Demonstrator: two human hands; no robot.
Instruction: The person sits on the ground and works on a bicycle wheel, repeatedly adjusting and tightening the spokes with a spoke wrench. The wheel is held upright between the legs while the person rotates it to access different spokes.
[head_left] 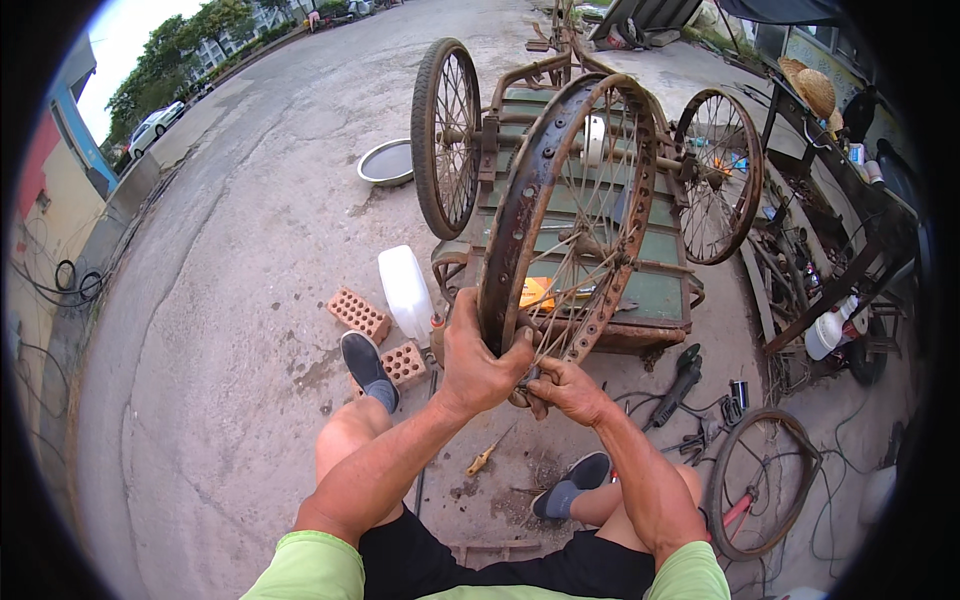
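Note:
A rusty, tyreless spoked wheel rim point(517, 235) stands upright in front of an upturned green metal tricycle cart point(662, 300), between its two tyred wheels point(445, 135). My left hand point(478, 365) is wrapped round the rim's lower left side. My right hand point(566, 390) has its fingers closed at the bottom of the rim, beside my left thumb, on a small part that I cannot make out. A yellow-handled screwdriver point(481, 460) lies on the concrete below my hands.
Perforated bricks point(360, 313), a white jerrycan point(403, 290) and a round basin point(386, 162) sit on the left. On the right are a cluttered rack point(855, 250), a straw hat point(810, 85), a power tool point(680, 383), cables and a loose tyre point(723, 490).

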